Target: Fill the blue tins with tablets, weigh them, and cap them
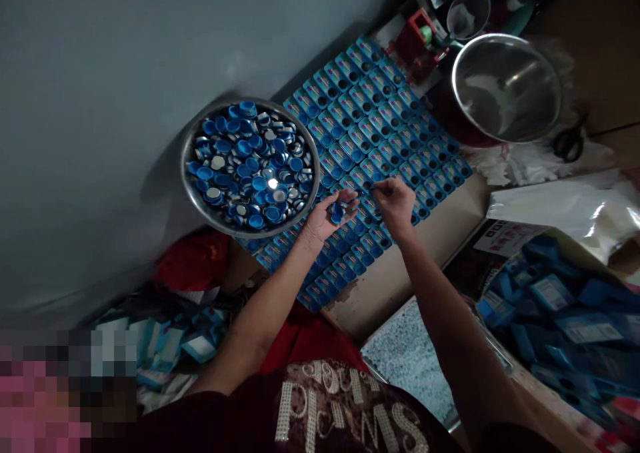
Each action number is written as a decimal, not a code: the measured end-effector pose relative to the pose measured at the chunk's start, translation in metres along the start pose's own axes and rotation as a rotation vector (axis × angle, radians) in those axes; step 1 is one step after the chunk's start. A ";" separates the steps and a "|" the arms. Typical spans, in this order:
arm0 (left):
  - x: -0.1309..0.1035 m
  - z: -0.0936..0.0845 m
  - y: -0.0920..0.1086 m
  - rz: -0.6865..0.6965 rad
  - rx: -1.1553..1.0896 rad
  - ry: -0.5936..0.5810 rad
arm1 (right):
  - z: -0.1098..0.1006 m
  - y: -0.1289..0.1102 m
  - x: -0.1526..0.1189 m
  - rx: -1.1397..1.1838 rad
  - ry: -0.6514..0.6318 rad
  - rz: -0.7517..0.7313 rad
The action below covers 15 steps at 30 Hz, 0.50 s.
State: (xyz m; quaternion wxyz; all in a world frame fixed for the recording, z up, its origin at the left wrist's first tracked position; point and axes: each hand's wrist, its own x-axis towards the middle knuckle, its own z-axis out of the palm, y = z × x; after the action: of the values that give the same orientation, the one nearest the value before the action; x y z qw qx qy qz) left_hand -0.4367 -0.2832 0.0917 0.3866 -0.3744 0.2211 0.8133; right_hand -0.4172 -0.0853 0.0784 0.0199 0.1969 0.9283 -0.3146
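Cupped palm up beside the bowl's rim, my left hand [330,214] holds a few small round blue caps [337,213]. My right hand [395,203] is pinched closed above the rows of blue printed packs [370,130]; whatever lies between its fingertips is too small to make out. Each pack has a round spot at one end. Many spots toward the back and right look dark, while those nearer me on the left look blue. A wide metal bowl [186,173] to the left is heaped with blue and silver caps [245,166].
An empty-looking steel pot [507,86] stands at the back right, near a red object [423,40] and black scissors [570,143]. Blue boxes [555,306] fill a bag at right. A tray of pale blue granules [410,353] sits below my right arm. A grey wall [125,73] borders the left.
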 end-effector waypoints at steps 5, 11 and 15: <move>-0.003 -0.019 0.011 0.015 0.040 -0.032 | 0.000 -0.017 0.049 -0.362 -0.195 0.082; 0.007 -0.033 0.008 0.004 0.046 -0.176 | -0.001 -0.026 0.080 -0.536 -0.310 0.131; 0.005 -0.034 0.005 0.000 0.035 -0.179 | -0.010 -0.039 0.066 -0.533 -0.261 0.063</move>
State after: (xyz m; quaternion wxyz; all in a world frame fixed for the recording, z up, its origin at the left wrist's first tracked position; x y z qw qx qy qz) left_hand -0.4279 -0.3055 0.0667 0.4114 -0.2933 0.2000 0.8395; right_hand -0.4916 -0.0844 0.0979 0.1998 0.1714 0.9613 -0.0818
